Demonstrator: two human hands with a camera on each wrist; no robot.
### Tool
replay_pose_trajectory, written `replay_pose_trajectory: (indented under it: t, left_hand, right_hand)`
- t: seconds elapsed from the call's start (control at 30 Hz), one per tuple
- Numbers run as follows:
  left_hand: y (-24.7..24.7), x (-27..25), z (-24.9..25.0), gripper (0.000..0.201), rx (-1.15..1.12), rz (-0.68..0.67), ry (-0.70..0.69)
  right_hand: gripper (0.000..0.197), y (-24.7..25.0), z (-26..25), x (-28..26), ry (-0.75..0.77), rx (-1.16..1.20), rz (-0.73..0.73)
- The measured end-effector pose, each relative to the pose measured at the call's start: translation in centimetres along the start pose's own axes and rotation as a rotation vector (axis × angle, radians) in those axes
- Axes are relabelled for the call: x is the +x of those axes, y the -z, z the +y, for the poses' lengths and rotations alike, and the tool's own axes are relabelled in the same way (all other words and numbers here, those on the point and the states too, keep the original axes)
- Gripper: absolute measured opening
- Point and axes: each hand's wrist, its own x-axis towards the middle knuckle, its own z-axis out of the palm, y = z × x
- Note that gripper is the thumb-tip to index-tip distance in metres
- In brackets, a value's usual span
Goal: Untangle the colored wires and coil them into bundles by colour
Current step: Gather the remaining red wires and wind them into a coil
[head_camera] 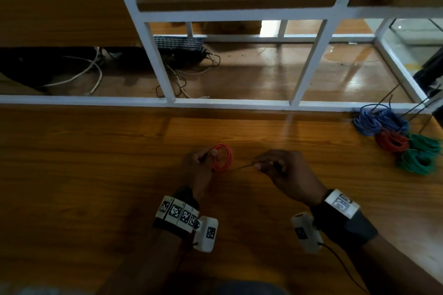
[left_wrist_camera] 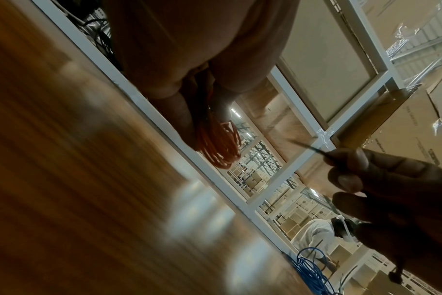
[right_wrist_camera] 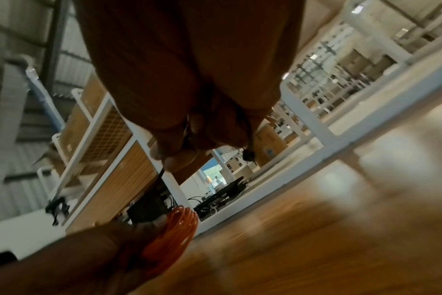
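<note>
The wooden tabletop (head_camera: 100, 163) has a glossy, grained varnish that throws pale reflections toward the right of the frame. The partition frame (head_camera: 165, 64) across the upper half looks like smooth white-painted metal. The orange wire coil (head_camera: 223, 157) at centre and the blue coils (head_camera: 374, 122), red coil (head_camera: 392, 140) and green coils (head_camera: 419, 154) at right wear smooth plastic insulation. The wrist straps (head_camera: 345, 223) look like matt dark cloth.
</note>
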Motion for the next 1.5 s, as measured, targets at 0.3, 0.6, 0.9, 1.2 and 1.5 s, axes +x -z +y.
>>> replay_pose_trajectory:
  t: [0.3, 0.6, 0.9, 1.2, 1.5]
  left_hand:
    - [1.0, -1.2, 0.9, 0.016, -0.077, 0.098, -0.040]
    - [1.2, -2.1, -0.4, 0.053, 0.102, 0.095, -0.034]
    - [0.5, -3.0, 0.2, 0.038, 0.043, -0.059, -0.104]
    - [0.6, -3.4, 0.4, 0.043, 0.107, 0.095, -0.079]
    - [-0.4, -5.0, 2.1, 0.027, 0.098, -0.062, -0.195]
  right_hand:
    - [0.018, -2.6, -1.7, 0.5, -0.250, -0.001, 0.170]
    - [0.022, -5.1, -4.6, -0.4, -0.539, 0.351, 0.031]
    - [0.022, -5.6, -5.8, -0.4, -0.615, 0.445, 0.105]
    - [0.022, -5.1, -5.8, -1.6, -0.671, 0.466, 0.151]
    - [0.023, -5.1, -6.4, -0.9, -0.651, 0.549, 0.153]
